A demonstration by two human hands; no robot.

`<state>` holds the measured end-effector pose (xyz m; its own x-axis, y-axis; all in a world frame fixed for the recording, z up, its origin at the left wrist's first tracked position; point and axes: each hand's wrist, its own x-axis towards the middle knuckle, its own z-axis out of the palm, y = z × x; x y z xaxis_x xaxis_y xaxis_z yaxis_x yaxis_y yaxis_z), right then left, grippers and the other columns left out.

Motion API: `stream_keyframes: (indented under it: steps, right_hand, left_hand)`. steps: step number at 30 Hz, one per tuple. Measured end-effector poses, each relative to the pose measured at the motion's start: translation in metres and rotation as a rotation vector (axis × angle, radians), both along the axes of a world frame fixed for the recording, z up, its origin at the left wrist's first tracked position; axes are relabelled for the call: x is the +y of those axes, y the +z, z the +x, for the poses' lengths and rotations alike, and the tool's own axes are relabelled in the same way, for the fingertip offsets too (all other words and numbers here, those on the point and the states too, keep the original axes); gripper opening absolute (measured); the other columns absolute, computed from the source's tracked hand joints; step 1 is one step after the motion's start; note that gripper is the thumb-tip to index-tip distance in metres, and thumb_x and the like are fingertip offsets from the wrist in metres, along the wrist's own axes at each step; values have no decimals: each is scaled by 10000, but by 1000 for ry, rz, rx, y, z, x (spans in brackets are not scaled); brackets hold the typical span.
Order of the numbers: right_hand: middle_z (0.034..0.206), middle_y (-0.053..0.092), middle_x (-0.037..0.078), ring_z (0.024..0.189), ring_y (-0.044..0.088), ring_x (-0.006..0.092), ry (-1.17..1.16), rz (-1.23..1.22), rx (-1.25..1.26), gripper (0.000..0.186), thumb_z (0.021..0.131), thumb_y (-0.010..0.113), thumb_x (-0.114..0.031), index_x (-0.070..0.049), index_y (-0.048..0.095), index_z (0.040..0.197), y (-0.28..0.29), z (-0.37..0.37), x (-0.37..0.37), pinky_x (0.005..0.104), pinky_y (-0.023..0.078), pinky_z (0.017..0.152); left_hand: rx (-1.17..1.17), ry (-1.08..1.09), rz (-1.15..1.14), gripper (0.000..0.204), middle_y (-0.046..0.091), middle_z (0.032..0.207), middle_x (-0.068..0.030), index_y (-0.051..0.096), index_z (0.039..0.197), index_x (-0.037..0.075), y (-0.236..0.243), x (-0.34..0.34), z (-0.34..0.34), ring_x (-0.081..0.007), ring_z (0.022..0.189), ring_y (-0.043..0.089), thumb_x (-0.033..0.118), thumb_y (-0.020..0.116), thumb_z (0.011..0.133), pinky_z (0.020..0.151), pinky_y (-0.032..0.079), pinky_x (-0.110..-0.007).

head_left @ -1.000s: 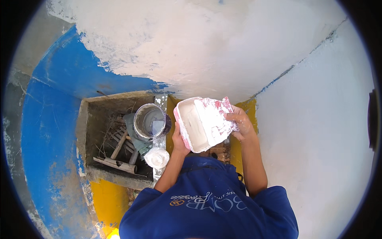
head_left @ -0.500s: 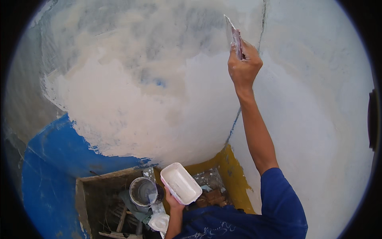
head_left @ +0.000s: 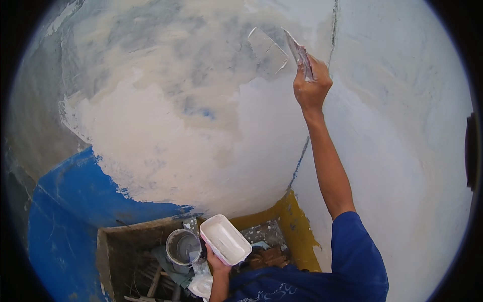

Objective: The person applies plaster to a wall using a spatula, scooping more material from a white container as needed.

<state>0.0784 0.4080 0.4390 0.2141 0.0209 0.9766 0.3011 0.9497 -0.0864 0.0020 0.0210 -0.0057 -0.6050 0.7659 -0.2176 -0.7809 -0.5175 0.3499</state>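
My right hand [head_left: 313, 86] reaches up the wall, closed round the handle of a putty knife [head_left: 299, 52] with white smears on its blade. Left of the blade, a fresh streak of putty [head_left: 269, 50] with raised edges marks the grey and white wall [head_left: 166, 146]. Low in front of me, my left hand [head_left: 218, 261] grips a white rectangular tub [head_left: 225, 239] from its lower left side. White paste coats the inside of the tub. Most of the left fingers are hidden beneath it.
A round bucket [head_left: 183, 247] with grey contents stands left of the tub, beside a white plastic bag [head_left: 201, 286]. Below, a concrete-edged recess [head_left: 103, 256] holds wood scraps and brick pieces. Blue paint [head_left: 65, 201] covers the lower left wall; yellow paint [head_left: 297, 226] borders the corner.
A new putty streak shows on the wall left of the knife. My right hand and the knife have shifted slightly right and down. The tub sits a little lower in view.
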Motion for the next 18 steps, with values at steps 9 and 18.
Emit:
stream_keyframes:
  steps: [9, 18]
  right_hand:
    - [1053, 727, 53, 938, 650, 272, -29, 171, -386, 543, 651, 632, 116, -113, 733, 1133, -75, -11, 4, 385, 545, 809]
    - [1284, 621, 94, 1164, 504, 331, -77, 174, -257, 664, 684, 641, 144, -161, 677, 1274, -21, -25, 42, 416, 476, 954]
  left_hand:
    - [-32, -11, 2, 750, 486, 1475, -146, 347, 1524, 119, 2, 1, 4, -392, 1310, 509, 633, 406, 980, 1099, 403, -595]
    - [-7, -12, 12, 726, 483, 1479, -132, 356, 1520, 133, 6, -1, 5, -377, 1313, 510, 625, 405, 987, 1094, 414, -582]
